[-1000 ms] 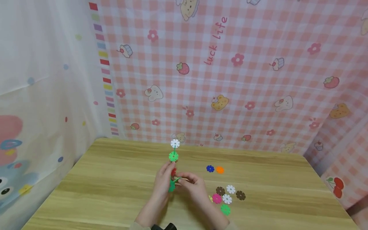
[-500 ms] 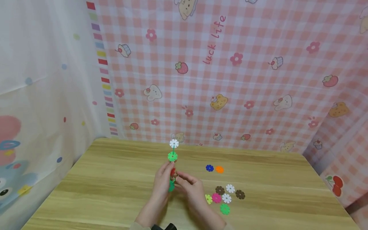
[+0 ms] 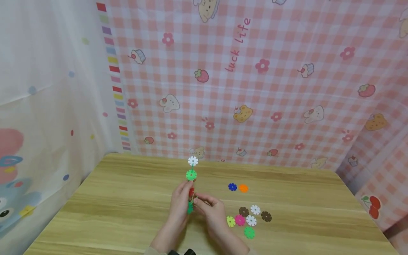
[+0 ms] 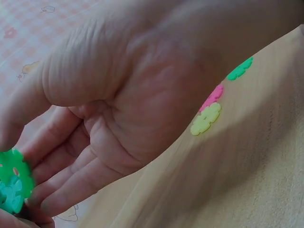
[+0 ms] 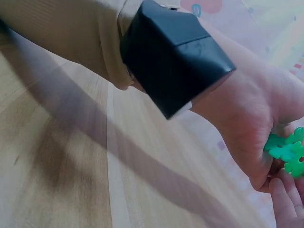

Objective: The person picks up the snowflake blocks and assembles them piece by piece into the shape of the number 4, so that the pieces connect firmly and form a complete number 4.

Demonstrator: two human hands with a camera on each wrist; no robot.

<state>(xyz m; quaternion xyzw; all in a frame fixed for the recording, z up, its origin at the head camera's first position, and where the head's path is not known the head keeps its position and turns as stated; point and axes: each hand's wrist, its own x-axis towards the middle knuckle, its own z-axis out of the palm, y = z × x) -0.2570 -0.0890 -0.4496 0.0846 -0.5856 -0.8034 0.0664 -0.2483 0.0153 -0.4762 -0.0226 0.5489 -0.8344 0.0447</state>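
My left hand (image 3: 181,202) grips an upright chain of slotted plastic snowflake discs. A white disc (image 3: 192,161) tops the chain, with a bright green disc (image 3: 191,175) under it. Lower down, a red disc (image 3: 191,192) and a darker green disc (image 3: 190,207) show beside the palm. My right hand (image 3: 213,210) pinches a light green disc (image 5: 295,159) against the chain's lower part, its fingertips close to the left hand's. The left wrist view shows the right palm (image 4: 128,99) and the green discs (image 4: 14,183) between the fingers. How far the slots engage is hidden.
Loose discs lie right of my hands: a blue disc (image 3: 232,187), an orange disc (image 3: 243,188), brown and white ones, a pink disc (image 3: 240,220), a yellow disc (image 3: 231,221) and a green one (image 3: 249,232). A checked curtain (image 3: 223,88) hangs behind the table (image 3: 111,205).
My right hand has shifted slightly left, bringing its light green disc in against the chain. The yellow disc on the table shows fully now. The left hand keeps its grip.
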